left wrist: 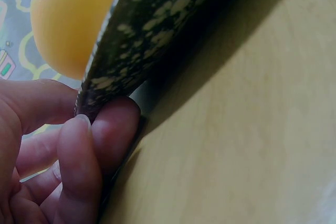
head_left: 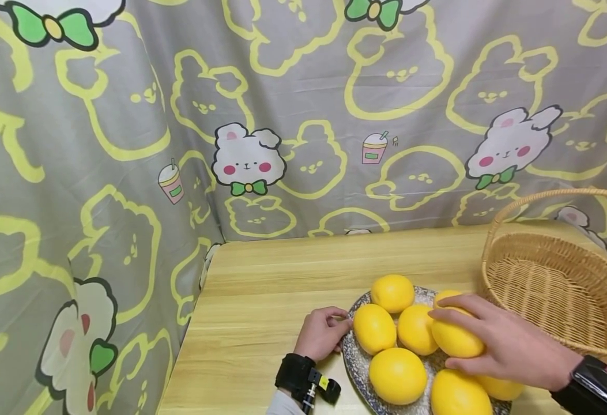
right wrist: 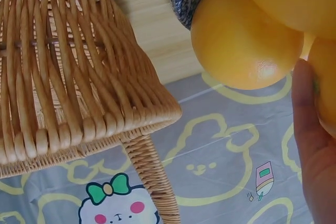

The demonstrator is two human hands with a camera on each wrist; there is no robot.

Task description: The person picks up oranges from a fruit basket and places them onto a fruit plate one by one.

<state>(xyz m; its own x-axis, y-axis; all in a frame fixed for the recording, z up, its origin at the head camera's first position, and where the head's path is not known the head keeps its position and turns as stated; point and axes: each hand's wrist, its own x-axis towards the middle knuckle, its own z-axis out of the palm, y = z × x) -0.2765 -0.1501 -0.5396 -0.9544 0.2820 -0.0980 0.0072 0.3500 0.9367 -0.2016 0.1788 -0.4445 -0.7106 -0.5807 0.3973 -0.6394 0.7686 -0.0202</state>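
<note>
Lemons (head_left: 398,374) look firm and slick; right hand (head_left: 495,340) cups one from above, left hand (head_left: 324,333) pinches plate (head_left: 352,363) rim.

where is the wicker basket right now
In the head view the wicker basket stands on the wooden table at the far right, just beyond the right hand and beside the speckled plate of lemons.

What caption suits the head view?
Right hand grips a lemon on a speckled plate; left hand pinches its rim.
</note>
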